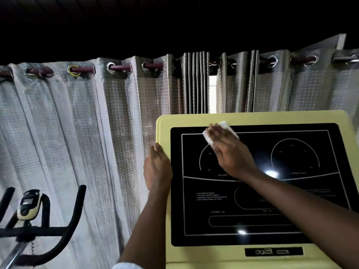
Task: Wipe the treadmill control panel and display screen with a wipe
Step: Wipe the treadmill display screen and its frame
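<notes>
The treadmill control panel (258, 119) is a pale yellow slab filling the lower right of the head view. Its black display screen (295, 191) carries white dial outlines and small text. My right hand (231, 152) lies flat on the screen's upper left part, pressing a white wipe (208, 137) against the glass. The wipe sticks out past my fingertips. My left hand (157, 169) grips the panel's left edge, thumb on the yellow rim.
Grey eyelet curtains (97, 123) hang on a rod right behind the panel, with a bright gap near the middle. An exercise bike's black handlebars and small console (29, 204) stand at the lower left. A narrow port strip (274, 251) sits below the screen.
</notes>
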Tool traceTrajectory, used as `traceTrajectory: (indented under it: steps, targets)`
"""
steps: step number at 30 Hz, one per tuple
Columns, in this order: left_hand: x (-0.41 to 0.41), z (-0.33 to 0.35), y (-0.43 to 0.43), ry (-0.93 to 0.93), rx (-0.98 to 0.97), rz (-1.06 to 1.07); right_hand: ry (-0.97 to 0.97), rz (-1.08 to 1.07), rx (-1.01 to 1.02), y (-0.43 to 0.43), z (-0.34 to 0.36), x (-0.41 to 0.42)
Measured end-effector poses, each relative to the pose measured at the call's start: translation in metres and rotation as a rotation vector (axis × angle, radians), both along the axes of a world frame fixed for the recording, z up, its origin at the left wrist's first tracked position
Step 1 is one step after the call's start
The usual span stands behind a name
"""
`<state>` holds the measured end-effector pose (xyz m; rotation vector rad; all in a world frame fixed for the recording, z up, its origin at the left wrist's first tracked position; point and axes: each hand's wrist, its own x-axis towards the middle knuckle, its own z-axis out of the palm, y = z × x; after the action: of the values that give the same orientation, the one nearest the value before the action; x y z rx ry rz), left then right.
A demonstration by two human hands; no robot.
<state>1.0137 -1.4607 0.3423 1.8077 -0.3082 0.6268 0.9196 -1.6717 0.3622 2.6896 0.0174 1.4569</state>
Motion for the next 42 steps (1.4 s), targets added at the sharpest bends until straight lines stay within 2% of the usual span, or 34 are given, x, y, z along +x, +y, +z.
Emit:
traceTrajectory:
  steps: [2,3,6,9,13,16,19,20,22,23,26,27,29,30,33,36,37,39,40,42]
  targets:
    - [0.001,-0.001,-0.002,-0.013,-0.001,0.018,-0.12,-0.118,0.185,-0.008,0.005,-0.004]
    - [0.001,-0.002,-0.001,-0.021,-0.003,0.026,-0.116,-0.123,0.187,-0.007,0.004,-0.006]
    - [0.002,-0.002,-0.002,-0.014,-0.014,0.028,-0.039,-0.028,0.02,-0.009,-0.009,-0.011]
    - [0.0,-0.002,-0.002,-0.018,-0.011,0.04,-0.185,-0.165,0.241,-0.018,-0.003,-0.015]
    - [0.004,-0.005,-0.003,-0.021,0.002,0.051,-0.056,-0.071,0.044,-0.031,-0.01,-0.02]
    - [0.005,-0.005,-0.004,-0.046,0.006,0.072,-0.191,-0.197,0.287,-0.045,-0.001,-0.027]
    - [0.005,-0.004,-0.005,-0.041,-0.005,0.07,-0.082,-0.099,0.081,-0.047,-0.012,-0.032]
    - [0.006,-0.004,-0.005,-0.039,-0.006,0.067,-0.102,-0.105,0.08,-0.051,-0.013,-0.034]
    - [0.005,-0.004,-0.006,-0.041,-0.005,0.078,-0.214,-0.212,0.278,-0.058,-0.009,-0.038]
    - [0.004,-0.003,-0.006,-0.045,-0.004,0.088,-0.221,-0.243,0.312,-0.058,-0.01,-0.039]
    - [0.004,-0.003,-0.005,-0.043,-0.003,0.071,-0.094,-0.153,0.104,-0.062,-0.021,-0.043]
    - [0.003,-0.003,-0.005,-0.031,0.003,0.068,-0.121,-0.165,0.129,-0.069,-0.018,-0.046]
    - [0.0,-0.004,-0.006,-0.012,0.009,0.081,-0.243,-0.264,0.332,-0.079,-0.011,-0.05]
    - [0.0,-0.003,-0.005,-0.014,0.007,0.088,-0.241,-0.285,0.35,-0.08,-0.01,-0.052]
    - [0.001,-0.002,-0.006,-0.038,0.011,0.093,-0.108,-0.182,0.121,-0.087,-0.019,-0.058]
    - [-0.001,-0.001,-0.006,-0.049,0.013,0.106,-0.248,-0.284,0.355,-0.1,-0.012,-0.063]
    - [-0.002,0.0,-0.005,-0.048,0.011,0.109,-0.231,-0.289,0.352,-0.098,-0.011,-0.065]
    - [-0.003,0.0,-0.005,-0.053,0.008,0.099,-0.15,-0.229,0.183,-0.101,-0.016,-0.068]
    - [-0.003,0.0,-0.005,-0.057,0.005,0.094,-0.157,-0.228,0.176,-0.108,-0.015,-0.071]
    - [-0.004,0.0,-0.006,-0.062,0.005,0.097,-0.268,-0.308,0.389,-0.119,-0.01,-0.076]
